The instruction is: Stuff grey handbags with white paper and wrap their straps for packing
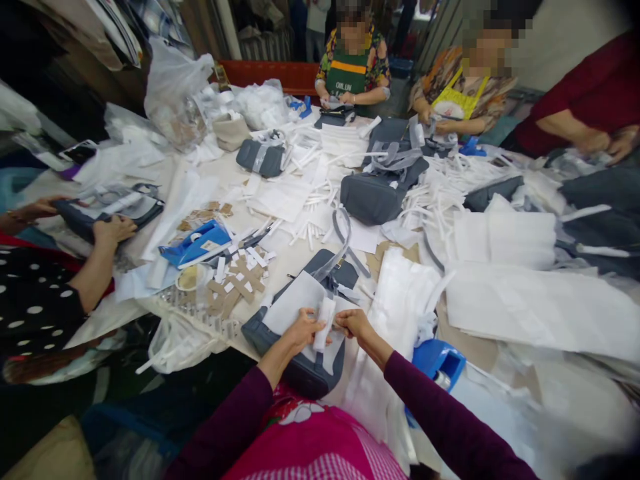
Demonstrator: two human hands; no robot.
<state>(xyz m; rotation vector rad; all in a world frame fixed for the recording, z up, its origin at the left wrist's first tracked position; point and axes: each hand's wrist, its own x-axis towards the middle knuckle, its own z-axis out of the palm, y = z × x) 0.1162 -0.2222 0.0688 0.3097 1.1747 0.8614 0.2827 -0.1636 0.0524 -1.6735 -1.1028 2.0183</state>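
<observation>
A dark grey bag [260, 331] lies in front of me at the table's near edge, with a white sheet [295, 300] spread over it. My left hand [306, 329] is closed around a small white wrapped roll [326, 320] above the bag. Beside it, my right hand [354, 323] pinches at the roll's right side; whatever sits between those fingertips is too small to make out. A grey strap [343, 243] loops up from the far side of the bag.
Left of the bag are a blue tape dispenser [197, 243] and scattered brown and white pieces [240, 280]. Another blue dispenser [439, 363] stands by my right forearm. White sheets [540, 307] are stacked at right. Several co-workers handle bags around the table; more grey bags [375, 198] lie mid-table.
</observation>
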